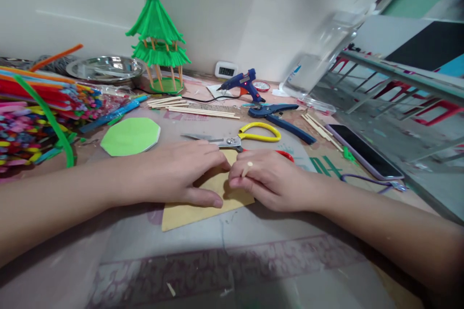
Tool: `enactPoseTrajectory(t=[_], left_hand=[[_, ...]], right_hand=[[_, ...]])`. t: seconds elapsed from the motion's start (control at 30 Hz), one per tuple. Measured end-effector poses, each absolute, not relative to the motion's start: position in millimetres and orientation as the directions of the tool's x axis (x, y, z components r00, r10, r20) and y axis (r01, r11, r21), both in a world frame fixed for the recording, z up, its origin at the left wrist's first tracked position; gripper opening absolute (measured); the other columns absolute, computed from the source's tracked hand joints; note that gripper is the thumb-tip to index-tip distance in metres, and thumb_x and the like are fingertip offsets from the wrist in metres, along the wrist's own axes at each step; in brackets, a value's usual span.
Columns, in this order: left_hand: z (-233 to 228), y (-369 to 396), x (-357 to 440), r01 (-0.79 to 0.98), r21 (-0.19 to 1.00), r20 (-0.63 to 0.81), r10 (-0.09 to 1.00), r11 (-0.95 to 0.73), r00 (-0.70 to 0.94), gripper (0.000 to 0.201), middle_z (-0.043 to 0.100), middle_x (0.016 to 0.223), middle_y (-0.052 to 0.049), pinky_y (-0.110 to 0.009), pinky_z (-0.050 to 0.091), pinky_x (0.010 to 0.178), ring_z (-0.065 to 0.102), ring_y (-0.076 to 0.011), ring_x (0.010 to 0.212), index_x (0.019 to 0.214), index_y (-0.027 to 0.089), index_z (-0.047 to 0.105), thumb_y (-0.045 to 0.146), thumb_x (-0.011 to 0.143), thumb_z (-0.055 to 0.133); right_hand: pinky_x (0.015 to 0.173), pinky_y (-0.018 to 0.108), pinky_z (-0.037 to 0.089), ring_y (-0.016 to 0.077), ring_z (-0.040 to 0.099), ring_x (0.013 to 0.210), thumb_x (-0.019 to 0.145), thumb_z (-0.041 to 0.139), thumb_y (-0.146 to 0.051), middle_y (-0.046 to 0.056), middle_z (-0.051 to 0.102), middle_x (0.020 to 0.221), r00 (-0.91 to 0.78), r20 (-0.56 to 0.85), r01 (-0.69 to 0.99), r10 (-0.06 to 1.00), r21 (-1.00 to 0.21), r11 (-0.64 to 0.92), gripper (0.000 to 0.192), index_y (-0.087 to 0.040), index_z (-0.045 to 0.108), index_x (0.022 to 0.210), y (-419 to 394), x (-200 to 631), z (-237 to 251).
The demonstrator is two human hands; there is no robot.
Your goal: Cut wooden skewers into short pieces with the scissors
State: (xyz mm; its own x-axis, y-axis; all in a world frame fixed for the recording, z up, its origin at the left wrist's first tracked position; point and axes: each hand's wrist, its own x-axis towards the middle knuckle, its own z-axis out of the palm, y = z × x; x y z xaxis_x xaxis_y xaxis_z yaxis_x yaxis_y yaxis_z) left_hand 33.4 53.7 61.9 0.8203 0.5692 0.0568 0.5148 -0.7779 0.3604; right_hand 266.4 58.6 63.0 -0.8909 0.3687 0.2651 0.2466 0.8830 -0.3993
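Tan sheet, pale stick, lt. grn. octagon

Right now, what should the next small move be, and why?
I'd probably press the pale stick against the tan sheet: the right hand grips the stick at the sheet, while the left hand rests across it.

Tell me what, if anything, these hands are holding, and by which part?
The right hand grips a pale stick close to the one end that shows; the rest is hidden. The left hand rests on the yellow sheet, thumb spread, gripping nothing visible.
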Motion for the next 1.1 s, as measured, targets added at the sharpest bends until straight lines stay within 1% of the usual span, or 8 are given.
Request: enactPoseTrajectory(t=[0.07, 0.23, 0.37, 0.47, 0.6, 0.77, 0.93, 1.1], left_hand=[[61.4, 53.7, 33.5, 0.514, 0.351, 0.070, 0.570, -0.782, 0.819, 0.036, 0.058, 0.089, -0.001, -0.030, 0.033, 0.063, 0.052, -0.0191, 0.074, 0.096, 0.021, 0.058, 0.054, 0.086, 0.068], [60.2, 53.2, 32.3, 0.501, 0.338, 0.073, 0.553, -0.797, 0.830, 0.034, 0.059, 0.089, -0.001, -0.030, 0.033, 0.063, 0.054, -0.0194, 0.074, 0.098, 0.022, 0.059, 0.053, 0.087, 0.067], [58.4, 53.5, 30.6, 0.493, 0.324, 0.096, 0.547, -0.807, 0.832, 0.038, 0.060, 0.092, -0.002, -0.030, 0.034, 0.065, 0.054, -0.0197, 0.076, 0.101, 0.020, 0.059, 0.054, 0.087, 0.068], [58.1, 54.0, 30.7, 0.481, 0.332, 0.093, 0.535, -0.812, 0.840, 0.035, 0.060, 0.092, -0.002, -0.030, 0.035, 0.065, 0.055, -0.0192, 0.077, 0.101, 0.021, 0.059, 0.053, 0.088, 0.067], [59.1, 54.5, 32.9, 0.494, 0.303, 0.091, 0.541, -0.815, 0.836, 0.037, 0.060, 0.090, -0.003, -0.030, 0.034, 0.064, 0.054, -0.0193, 0.075, 0.100, 0.020, 0.059, 0.054, 0.088, 0.067], [59.9, 53.7, 32.7, 0.501, 0.318, 0.070, 0.547, -0.805, 0.834, 0.035, 0.059, 0.089, -0.002, -0.030, 0.034, 0.064, 0.053, -0.0190, 0.073, 0.098, 0.021, 0.058, 0.054, 0.089, 0.065], [60.1, 53.0, 32.4, 0.507, 0.305, 0.069, 0.549, -0.806, 0.833, 0.038, 0.058, 0.091, -0.003, -0.031, 0.034, 0.065, 0.053, -0.0198, 0.075, 0.099, 0.020, 0.058, 0.056, 0.088, 0.065], [59.5, 53.6, 33.3, 0.498, 0.320, 0.063, 0.543, -0.806, 0.837, 0.034, 0.059, 0.089, -0.002, -0.030, 0.035, 0.065, 0.052, -0.0187, 0.074, 0.097, 0.020, 0.058, 0.053, 0.089, 0.065]], right_hand=[[0.066, 0.029, 0.043, 0.0168, 0.058, 0.068, 0.104, 0.041, -0.028, 0.006, 0.066, 0.074, -0.877, 0.281, 0.289, 0.390, -0.341, 0.895, 0.033, -0.016, 0.062, 0.082, 61.6, 267.7, 63.1], [0.070, 0.027, 0.045, 0.0155, 0.061, 0.072, 0.104, 0.041, -0.024, 0.005, 0.069, 0.078, -0.901, 0.231, 0.234, 0.366, -0.452, 0.861, 0.029, -0.017, 0.063, 0.085, 64.0, 269.0, 63.5], [0.067, 0.029, 0.044, 0.0173, 0.058, 0.068, 0.103, 0.042, -0.025, 0.006, 0.066, 0.073, -0.885, 0.299, 0.248, 0.358, -0.348, 0.904, 0.030, -0.015, 0.062, 0.083, 64.1, 269.1, 63.6], [0.067, 0.027, 0.045, 0.0158, 0.059, 0.070, 0.103, 0.043, -0.022, 0.005, 0.066, 0.075, -0.909, 0.269, 0.188, 0.319, -0.419, 0.888, 0.028, -0.014, 0.064, 0.086, 63.3, 268.6, 63.3], [0.070, 0.029, 0.045, 0.0174, 0.060, 0.071, 0.102, 0.043, -0.022, 0.007, 0.068, 0.077, -0.887, 0.291, 0.243, 0.358, -0.366, 0.899, 0.027, -0.014, 0.064, 0.086, 64.8, 268.2, 61.8], [0.070, 0.027, 0.046, 0.0157, 0.061, 0.072, 0.103, 0.043, -0.022, 0.005, 0.068, 0.078, -0.914, 0.247, 0.189, 0.323, -0.445, 0.875, 0.027, -0.015, 0.064, 0.087, 66.2, 268.6, 62.0], [0.068, 0.030, 0.044, 0.0185, 0.059, 0.070, 0.103, 0.041, -0.028, 0.007, 0.066, 0.075, -0.888, 0.278, 0.280, 0.368, -0.309, 0.909, 0.032, -0.015, 0.062, 0.084, 67.9, 269.6, 62.2], [0.071, 0.028, 0.046, 0.0169, 0.060, 0.074, 0.105, 0.040, -0.027, 0.006, 0.067, 0.079, -0.928, 0.230, 0.167, 0.295, -0.450, 0.877, 0.030, -0.015, 0.063, 0.089, 65.0, 268.9, 63.3]])
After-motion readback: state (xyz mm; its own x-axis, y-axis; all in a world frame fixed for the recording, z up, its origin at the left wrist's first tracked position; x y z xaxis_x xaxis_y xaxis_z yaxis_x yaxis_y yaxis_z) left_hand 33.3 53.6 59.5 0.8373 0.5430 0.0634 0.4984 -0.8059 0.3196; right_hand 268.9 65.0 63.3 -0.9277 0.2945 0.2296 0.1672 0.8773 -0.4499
